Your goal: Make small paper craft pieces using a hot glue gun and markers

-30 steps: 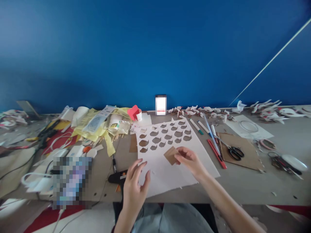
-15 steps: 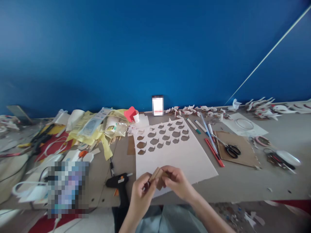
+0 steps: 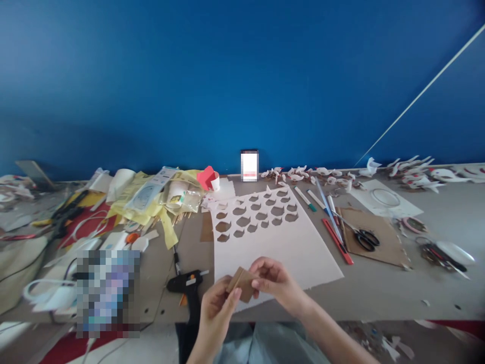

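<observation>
A: Where is the cardboard (image 3: 247,287) being held?
B: Above the white sheet (image 3: 288,247), being pinched by left grip (image 3: 219,306) and right grip (image 3: 276,282); the grey desk (image 3: 379,293) is being backed by a blue wall (image 3: 242,76).

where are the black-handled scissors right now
In the head view, the black-handled scissors lie right of centre, their handles on the brown cardboard sheet, to the right of the red tool.
</observation>
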Tool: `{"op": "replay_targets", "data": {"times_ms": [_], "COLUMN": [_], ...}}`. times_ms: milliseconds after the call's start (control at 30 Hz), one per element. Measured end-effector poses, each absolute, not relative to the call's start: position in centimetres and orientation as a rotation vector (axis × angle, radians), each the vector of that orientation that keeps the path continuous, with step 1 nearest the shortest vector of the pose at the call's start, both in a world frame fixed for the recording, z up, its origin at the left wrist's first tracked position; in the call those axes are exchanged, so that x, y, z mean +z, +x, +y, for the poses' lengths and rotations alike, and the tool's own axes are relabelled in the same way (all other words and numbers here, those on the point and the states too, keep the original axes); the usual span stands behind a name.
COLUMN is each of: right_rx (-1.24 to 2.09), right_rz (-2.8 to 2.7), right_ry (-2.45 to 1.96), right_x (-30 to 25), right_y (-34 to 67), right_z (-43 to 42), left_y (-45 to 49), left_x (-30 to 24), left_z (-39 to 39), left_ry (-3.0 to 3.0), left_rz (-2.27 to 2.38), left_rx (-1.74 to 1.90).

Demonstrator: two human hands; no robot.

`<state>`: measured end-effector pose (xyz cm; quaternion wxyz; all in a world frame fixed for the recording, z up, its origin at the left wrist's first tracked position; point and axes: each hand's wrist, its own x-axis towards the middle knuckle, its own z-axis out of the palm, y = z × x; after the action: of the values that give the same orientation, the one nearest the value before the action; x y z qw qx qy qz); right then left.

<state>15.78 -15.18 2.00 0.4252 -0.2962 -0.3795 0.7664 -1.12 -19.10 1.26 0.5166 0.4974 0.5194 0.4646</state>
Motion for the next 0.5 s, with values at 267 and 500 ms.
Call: {"op": "replay_targets", "data": {"times_ms": [267, 500], "right_rx": [1.714, 0.979], "right_rz": [-1.334, -1.598], "right_ry": [-1.005, -1.104], "right_x": [2.8, 3.6], "right_y": [15.8, 12.7], "right_z": [-10.4, -0.8], "left_y": [-1.9, -1.1], "left_x": [0.7, -0.5], "left_z": [-19.8, -21.2], "left_ry": [1.706, 2.413], "left_rz": [1.439, 1.359], "left_rx": [1.072, 0.703]}}
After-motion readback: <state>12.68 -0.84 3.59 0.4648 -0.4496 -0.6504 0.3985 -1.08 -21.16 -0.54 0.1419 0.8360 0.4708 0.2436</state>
